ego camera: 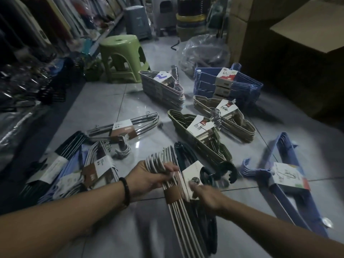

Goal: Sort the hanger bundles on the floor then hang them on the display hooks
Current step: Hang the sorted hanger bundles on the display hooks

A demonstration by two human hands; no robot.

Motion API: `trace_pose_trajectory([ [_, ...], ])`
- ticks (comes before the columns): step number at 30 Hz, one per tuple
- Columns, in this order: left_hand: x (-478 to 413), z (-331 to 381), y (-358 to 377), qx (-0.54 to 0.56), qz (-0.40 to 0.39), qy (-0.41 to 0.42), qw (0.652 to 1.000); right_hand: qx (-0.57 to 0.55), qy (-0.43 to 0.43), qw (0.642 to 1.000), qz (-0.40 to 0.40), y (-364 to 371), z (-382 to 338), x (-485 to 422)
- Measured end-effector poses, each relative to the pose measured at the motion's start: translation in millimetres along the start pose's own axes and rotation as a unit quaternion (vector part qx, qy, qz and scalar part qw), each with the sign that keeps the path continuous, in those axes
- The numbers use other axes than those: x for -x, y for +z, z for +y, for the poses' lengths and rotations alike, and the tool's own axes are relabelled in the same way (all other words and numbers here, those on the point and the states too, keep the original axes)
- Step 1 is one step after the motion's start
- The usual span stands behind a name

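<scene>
you're in the sorting step: nothing is on a display hook in this view, and no hook can be made out for certain. your left hand [147, 178] is curled round the upper end of the white hanger bundle [179, 216], thumb on top, at the near middle of the floor [115, 101]. your right hand [208, 197] lies on the card label of the dark hanger bundle [183, 155], which sits touching the white one on its right. that hand is blurred, so you cannot tell whether it pinches the card or only rests there. the two bundles overlap, so the next move, as i judge it, is to part them: lift the white one clear without dragging the dark hooks along, and set it with its own kind. white-wire bundles lie toward the near left edge in the mixed pile [74, 170], so that looks the likely place. farther out the floor is already grouped: olive bundles [202, 138] in the middle, a grey stack [160, 88] and a blue stack [229, 84] beyond, and a lone blue bundle [290, 175] at the near right. keep the band snug, or the wires may splay.
</scene>
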State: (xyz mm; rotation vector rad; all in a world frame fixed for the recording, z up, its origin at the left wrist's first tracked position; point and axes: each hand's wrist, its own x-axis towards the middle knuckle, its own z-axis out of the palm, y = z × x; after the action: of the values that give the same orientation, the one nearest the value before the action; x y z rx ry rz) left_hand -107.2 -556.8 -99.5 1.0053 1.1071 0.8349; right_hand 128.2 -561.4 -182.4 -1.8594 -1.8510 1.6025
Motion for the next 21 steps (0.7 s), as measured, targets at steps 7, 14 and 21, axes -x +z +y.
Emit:
trace_pose_trajectory([
  [7,2,9,-32,0.122,-0.059,-0.077,0.988,-0.337,0.076,0.923,-0.171,31,-17,12],
  [14,-8,-12,-100,0.043,0.104,-0.172,0.979,-0.352,0.119,0.928,0.022,72,-28,-10],
  [21,20,-16,-139,-0.540,-0.004,-0.188,0.820,-0.190,0.197,0.946,0.174,117,-26,-21],
])
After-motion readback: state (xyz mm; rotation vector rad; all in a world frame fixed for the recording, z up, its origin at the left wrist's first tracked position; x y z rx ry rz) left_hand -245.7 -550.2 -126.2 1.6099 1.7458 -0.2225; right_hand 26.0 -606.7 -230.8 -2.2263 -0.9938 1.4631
